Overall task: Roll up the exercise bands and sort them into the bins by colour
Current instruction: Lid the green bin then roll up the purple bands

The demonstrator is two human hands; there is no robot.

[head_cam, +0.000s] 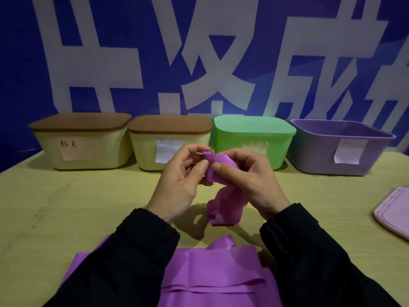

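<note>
A purple exercise band is held up above the table between both hands. My left hand pinches its rolled upper end from the left, and my right hand pinches it from the right with thumb on top. The band hangs down crumpled to the table and spreads flat near the front edge, partly under my sleeves. At the back right stands a purple bin, open, without its lid.
Along the back stand two cream bins with brown lids and a lidded green bin, each with a paper label. A pink-purple lid lies at the right table edge. A blue banner wall rises behind.
</note>
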